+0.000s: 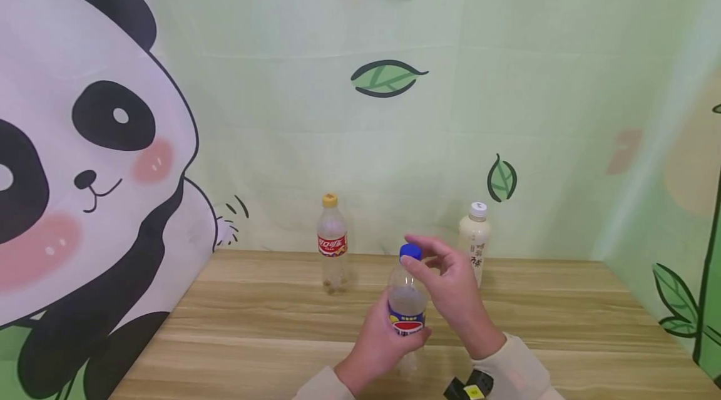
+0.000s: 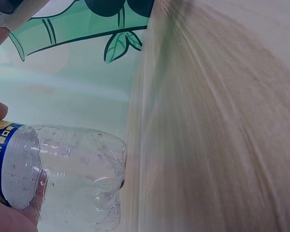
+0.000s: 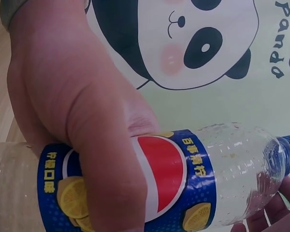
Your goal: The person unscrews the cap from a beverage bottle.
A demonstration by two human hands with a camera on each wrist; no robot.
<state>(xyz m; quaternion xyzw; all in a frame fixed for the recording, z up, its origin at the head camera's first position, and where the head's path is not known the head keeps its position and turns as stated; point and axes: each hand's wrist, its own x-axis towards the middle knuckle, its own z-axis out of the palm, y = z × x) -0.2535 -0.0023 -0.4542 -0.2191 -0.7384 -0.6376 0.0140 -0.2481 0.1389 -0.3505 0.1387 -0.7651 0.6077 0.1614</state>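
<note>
A clear plastic Pepsi bottle [image 1: 408,297] stands upright, slightly tilted, above the front of the table. My left hand [image 1: 378,338] grips it round the blue lemon label [image 3: 198,164], thumb across the front. At the top, my right hand [image 1: 455,281] has its thumb and forefinger on either side of the blue cap [image 1: 411,251]. Below the cap in the right wrist view, more fingers [image 3: 261,220] curl near the bottle's neck. The lower part of the bottle [image 2: 77,164] looks see-through, with droplets inside, in the left wrist view.
Further back on the wooden table [image 1: 253,318] stand a clear bottle with a yellow cap and red label [image 1: 332,245] and, behind my right hand, a white-capped bottle of pale drink [image 1: 477,231]. A panda-printed cloth [image 1: 281,106] encloses the table's back and sides.
</note>
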